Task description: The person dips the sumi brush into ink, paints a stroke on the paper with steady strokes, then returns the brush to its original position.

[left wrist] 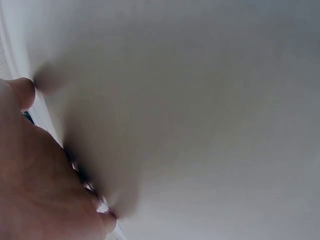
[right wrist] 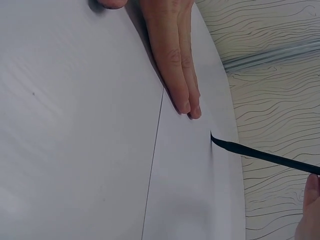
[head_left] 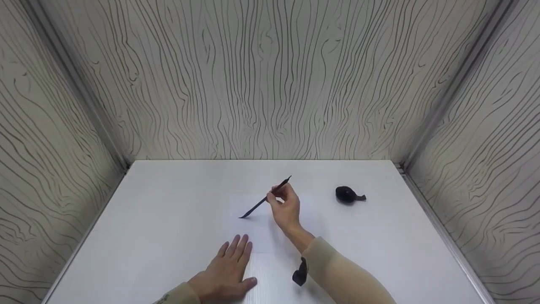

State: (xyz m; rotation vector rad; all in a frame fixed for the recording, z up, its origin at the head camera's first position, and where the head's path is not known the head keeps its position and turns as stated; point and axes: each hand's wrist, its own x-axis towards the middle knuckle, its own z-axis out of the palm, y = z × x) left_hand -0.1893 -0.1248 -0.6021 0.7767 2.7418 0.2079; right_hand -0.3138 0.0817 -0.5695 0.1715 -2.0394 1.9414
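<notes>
My right hand pinches a slim black brush between thumb and fingers, its handle slanting up to the right. In the right wrist view, the bent, pointed tip of the brush is right at a white sheet of paper, and a bit of my right hand shows at the edge. My left hand rests palm down with straight fingers, the fingertips on the paper near its front edge. Seen from the left wrist, the left hand lies low against the white surface.
A small, round, glossy black vessel with a short handle stands right of my right hand on the white table. Wood-grain panels enclose the table at the back and both sides. A black strap piece hangs by the right sleeve.
</notes>
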